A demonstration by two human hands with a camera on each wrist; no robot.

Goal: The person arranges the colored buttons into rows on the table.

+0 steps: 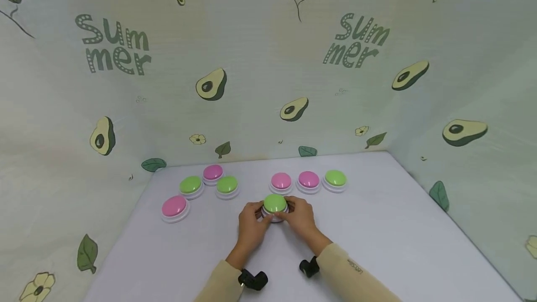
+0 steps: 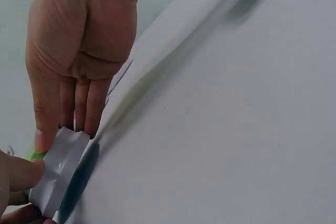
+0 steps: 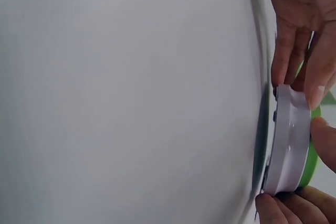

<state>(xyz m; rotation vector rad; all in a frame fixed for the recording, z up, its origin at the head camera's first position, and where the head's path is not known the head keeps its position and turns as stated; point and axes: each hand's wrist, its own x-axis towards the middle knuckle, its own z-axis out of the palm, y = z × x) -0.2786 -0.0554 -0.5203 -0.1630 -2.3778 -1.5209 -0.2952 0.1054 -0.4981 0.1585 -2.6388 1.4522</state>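
Green button (image 1: pixel 274 203), pinched between the fingers of left hand (image 1: pixel 251 227) and right hand (image 1: pixel 301 218), at or just above the surface (image 1: pixel 386 232), appears mid-positioning; next move likely calls for level support.

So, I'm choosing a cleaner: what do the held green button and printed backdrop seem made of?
Held green button: likely hard plastic, slightly glossy, from highlights on its moulded white base. Printed backdrop: perhaps fabric, matte, showing faint creases.

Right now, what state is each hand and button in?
Left hand: gripping the held green button
Right hand: gripping that button's other side
Held green button: green side up, between both hands
Four pink buttons: upright on the table
Three other green buttons: upright on the table
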